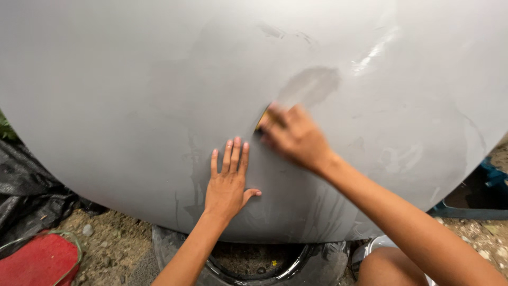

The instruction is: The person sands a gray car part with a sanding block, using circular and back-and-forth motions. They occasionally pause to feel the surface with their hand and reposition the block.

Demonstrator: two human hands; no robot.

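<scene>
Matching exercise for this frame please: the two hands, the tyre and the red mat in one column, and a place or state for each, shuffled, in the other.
Things:
1. left hand
2. right hand
3. tyre
4. red mat

Places or states:
A. on the ground at the lower left
B. flat, fingers spread, on the grey panel
C. beneath the panel's lower edge
D. blurred, pressing a small yellowish pad to the panel

Pairs: 1-B, 2-D, 3-C, 4-A

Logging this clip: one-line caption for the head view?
Left hand flat on a grey panel; blurred right hand presses a small yellowish pad against it.
</scene>
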